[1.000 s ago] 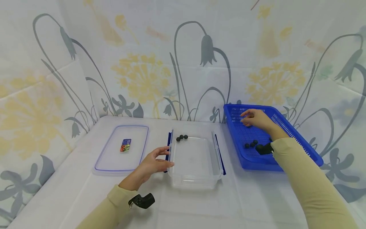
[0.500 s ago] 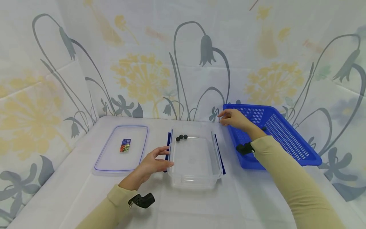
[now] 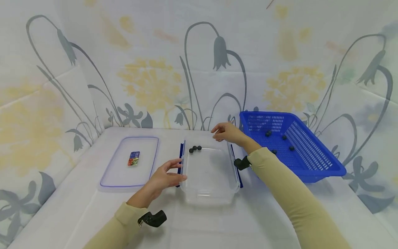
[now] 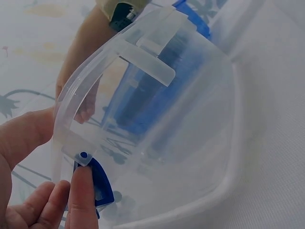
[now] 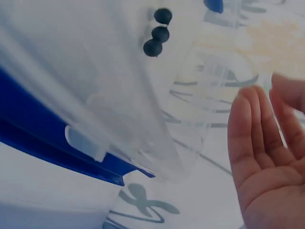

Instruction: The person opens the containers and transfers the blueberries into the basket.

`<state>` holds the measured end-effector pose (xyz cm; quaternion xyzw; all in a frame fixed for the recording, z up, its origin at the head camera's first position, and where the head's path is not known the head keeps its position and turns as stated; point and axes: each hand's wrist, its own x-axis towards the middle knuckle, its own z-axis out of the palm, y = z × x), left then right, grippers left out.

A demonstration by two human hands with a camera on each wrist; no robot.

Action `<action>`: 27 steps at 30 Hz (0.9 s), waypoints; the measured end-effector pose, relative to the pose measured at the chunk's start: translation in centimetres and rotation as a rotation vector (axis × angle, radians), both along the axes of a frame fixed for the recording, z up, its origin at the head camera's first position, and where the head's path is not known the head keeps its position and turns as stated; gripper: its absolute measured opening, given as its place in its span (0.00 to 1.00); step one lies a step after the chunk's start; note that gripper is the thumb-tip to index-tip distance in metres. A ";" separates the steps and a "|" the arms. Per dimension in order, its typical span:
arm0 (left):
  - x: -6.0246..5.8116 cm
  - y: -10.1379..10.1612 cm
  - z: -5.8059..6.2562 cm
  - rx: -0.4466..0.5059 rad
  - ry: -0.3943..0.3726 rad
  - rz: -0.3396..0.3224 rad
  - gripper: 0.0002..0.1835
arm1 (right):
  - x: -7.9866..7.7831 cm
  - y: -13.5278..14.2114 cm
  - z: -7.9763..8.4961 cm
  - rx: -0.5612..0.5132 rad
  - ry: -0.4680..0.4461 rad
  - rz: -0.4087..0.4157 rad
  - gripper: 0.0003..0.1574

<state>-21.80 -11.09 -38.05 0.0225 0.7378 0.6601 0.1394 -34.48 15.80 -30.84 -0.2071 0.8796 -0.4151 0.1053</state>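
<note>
A clear plastic food container (image 3: 206,197) with blue side latches stands in the middle of the table. Three small black balls (image 3: 195,148) lie in a short row at its far left. My left hand (image 3: 164,177) grips the left side, thumb at the rim and a fingertip against the blue latch (image 4: 102,183). Above the far right rim is my right hand (image 3: 228,133), thumb and index finger close together. Its wrist view shows the other fingers (image 5: 245,126) fairly straight. Whether anything sits between the right fingertips is hidden.
To the right stands a blue plastic basket (image 3: 323,169) with several black balls (image 3: 291,148) spread over its floor. A clear lid (image 3: 121,173) with a blue-violet edge and a colourful label lies left of the container. A floral cloth (image 3: 199,69) hangs behind.
My right hand has come out of the blue basket and moved left to the container's far right rim. The balls in the basket lie differently. My left hand keeps its place.
</note>
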 end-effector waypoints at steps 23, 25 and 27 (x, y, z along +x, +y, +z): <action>-0.1 0.1 0.1 -0.003 -0.003 0.007 0.37 | -1.4 -5.5 -3.1 -0.120 -0.046 -0.043 0.15; -0.1 0.0 0.2 -0.005 -0.008 0.006 0.37 | -1.7 -5.9 -3.9 -0.082 -0.026 -0.046 0.16; -0.1 0.0 0.3 -0.009 -0.005 0.005 0.37 | -1.9 -6.2 -4.5 -0.013 0.013 -0.047 0.16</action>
